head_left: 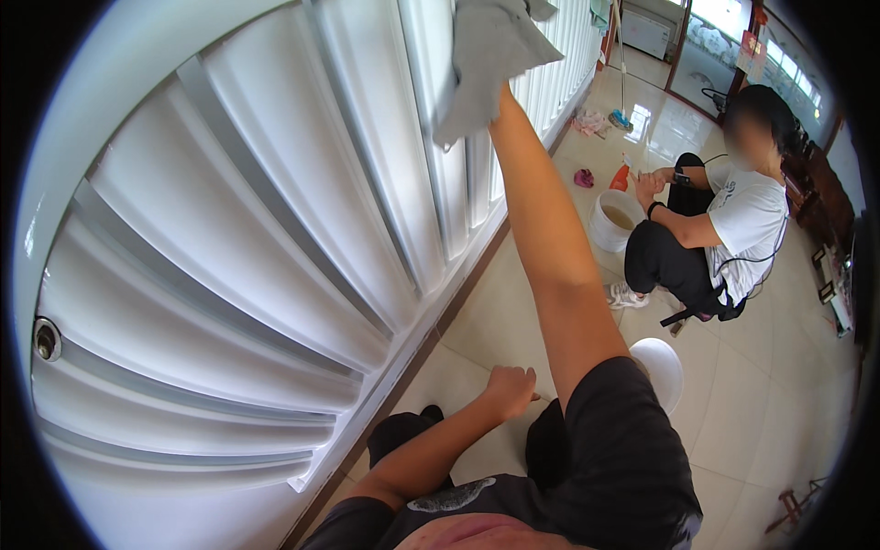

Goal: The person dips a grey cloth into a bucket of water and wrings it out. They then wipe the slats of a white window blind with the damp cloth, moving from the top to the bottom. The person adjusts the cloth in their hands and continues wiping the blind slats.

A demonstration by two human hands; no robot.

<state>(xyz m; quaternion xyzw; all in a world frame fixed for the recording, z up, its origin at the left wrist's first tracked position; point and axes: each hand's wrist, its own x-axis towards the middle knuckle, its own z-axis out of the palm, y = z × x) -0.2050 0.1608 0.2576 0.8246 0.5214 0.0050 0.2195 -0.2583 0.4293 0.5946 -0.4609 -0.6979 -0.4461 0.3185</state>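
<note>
My right arm reaches up and forward to a white slatted panel (275, 206). A grey cloth (491, 62) lies over my right hand (502, 110), hiding the fingers and leaving little more than the wrist in sight. The cloth rests against the slats near the top of the view. Lower down, my left hand (512, 392) hangs over the floor in a loose fist, apart from the panel, with nothing seen in it. The slats run down to a white bottom rail (385, 361). At the panel's far left is a round metal fitting (47, 339).
A person (729, 206) squats at the right by a white bucket (612, 220) of cloudy water. Around it are a red spray bottle (620, 177), a purple cloth (584, 178), and a mop (621, 120). Another white container (660, 375) stands beside my right sleeve.
</note>
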